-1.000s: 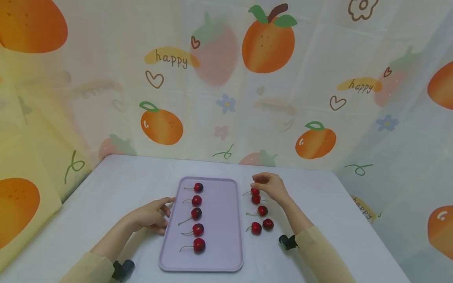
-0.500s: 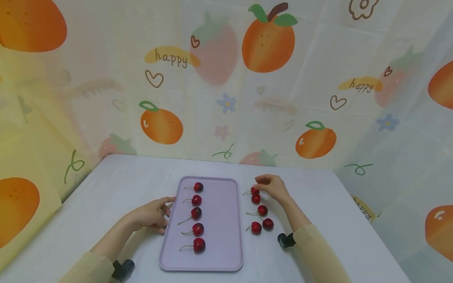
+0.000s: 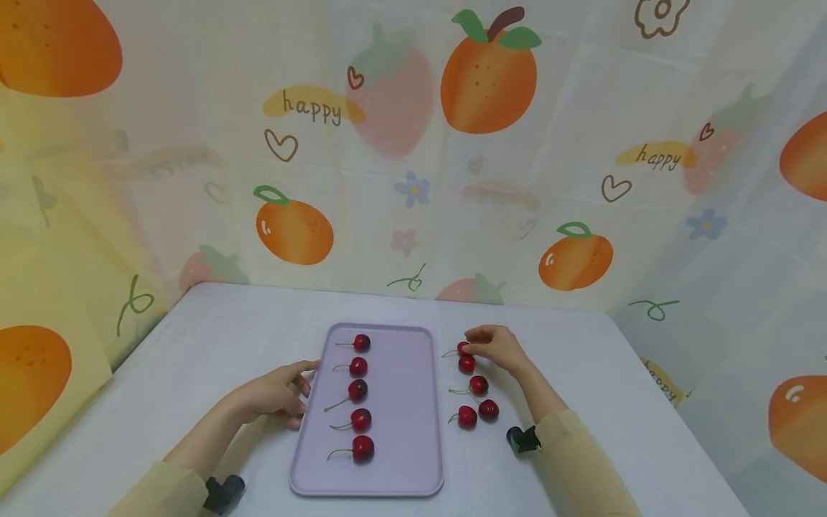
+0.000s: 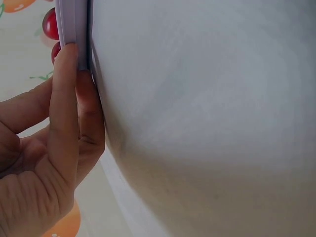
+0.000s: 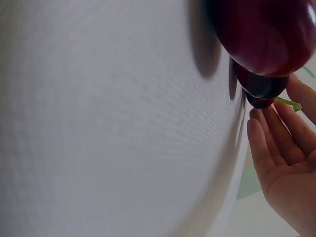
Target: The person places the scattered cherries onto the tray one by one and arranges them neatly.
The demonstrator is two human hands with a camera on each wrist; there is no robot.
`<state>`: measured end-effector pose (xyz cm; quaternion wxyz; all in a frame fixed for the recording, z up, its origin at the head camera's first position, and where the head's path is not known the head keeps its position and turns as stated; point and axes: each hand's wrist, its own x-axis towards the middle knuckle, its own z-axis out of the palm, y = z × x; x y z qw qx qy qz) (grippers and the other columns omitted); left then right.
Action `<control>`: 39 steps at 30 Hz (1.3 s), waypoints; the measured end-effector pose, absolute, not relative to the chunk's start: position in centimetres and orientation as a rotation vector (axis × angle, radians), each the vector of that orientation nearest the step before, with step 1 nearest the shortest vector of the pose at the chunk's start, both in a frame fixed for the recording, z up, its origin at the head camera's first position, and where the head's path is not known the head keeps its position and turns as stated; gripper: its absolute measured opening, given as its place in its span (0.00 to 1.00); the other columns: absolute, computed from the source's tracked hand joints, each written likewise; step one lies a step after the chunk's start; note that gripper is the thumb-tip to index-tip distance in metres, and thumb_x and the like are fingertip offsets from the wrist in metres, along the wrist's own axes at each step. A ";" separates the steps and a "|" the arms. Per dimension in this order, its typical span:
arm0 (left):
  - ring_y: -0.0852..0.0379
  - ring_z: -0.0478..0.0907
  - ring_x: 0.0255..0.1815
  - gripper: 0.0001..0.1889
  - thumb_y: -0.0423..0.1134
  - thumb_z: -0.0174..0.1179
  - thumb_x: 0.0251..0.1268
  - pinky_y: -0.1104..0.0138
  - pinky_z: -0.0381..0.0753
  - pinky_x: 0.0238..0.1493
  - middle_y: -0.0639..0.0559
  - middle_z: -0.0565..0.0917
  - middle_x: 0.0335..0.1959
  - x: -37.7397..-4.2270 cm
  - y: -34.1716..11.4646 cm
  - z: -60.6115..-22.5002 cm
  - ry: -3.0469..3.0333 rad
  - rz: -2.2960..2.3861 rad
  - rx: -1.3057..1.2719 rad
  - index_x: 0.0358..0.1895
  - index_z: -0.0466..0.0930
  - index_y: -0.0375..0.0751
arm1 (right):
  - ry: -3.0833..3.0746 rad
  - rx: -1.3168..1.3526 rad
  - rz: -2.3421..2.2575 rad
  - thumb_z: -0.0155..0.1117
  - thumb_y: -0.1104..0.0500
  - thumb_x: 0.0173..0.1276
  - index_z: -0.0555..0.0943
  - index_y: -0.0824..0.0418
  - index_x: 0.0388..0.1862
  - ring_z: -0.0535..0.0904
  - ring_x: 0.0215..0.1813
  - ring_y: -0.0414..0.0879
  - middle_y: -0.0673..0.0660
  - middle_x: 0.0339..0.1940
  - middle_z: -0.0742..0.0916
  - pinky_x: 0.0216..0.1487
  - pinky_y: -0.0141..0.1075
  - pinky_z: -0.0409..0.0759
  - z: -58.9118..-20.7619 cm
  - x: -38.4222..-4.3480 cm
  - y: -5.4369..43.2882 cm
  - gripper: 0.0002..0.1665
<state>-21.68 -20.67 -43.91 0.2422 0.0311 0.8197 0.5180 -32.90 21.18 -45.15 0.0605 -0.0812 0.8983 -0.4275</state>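
Note:
In the head view my left hand (image 3: 274,395) rests at the left edge of a lilac tray (image 3: 407,402). The left wrist view shows its fingertips touching the rim of the tray (image 4: 74,22). Several stemmed cherries run down the tray's left half in a column, among them a nearest cherry (image 3: 363,449). My right hand (image 3: 500,348) is over the right side of the table, thumb and fingertips right at the farthest loose cherry (image 3: 462,348), partly hiding it. Its fingers look relaxed in the right wrist view, beyond a large close cherry (image 5: 269,34).
More loose cherries lie to the tray's right, such as a front cherry (image 3: 466,416) and a dark cherry (image 3: 488,410). A white cloth (image 3: 549,330) covers the table. Behind hangs a fruit-printed curtain (image 3: 388,215). Black wrist cameras sit at both cuffs.
My right hand has shifted slightly right and lower, bringing its fingertips to the farthest loose cherry. The left hand, the tray and the cherries have stayed in place.

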 end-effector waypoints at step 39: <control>0.55 0.73 0.27 0.46 0.21 0.61 0.52 0.67 0.86 0.29 0.40 0.69 0.47 -21.9 -20.8 -44.4 2.254 1.389 0.081 0.77 0.51 0.35 | 2.826 -0.331 -1.117 0.71 0.57 0.62 0.85 0.63 0.50 0.83 0.48 0.49 0.61 0.47 0.89 0.52 0.41 0.83 -45.2 -33.0 20.4 0.18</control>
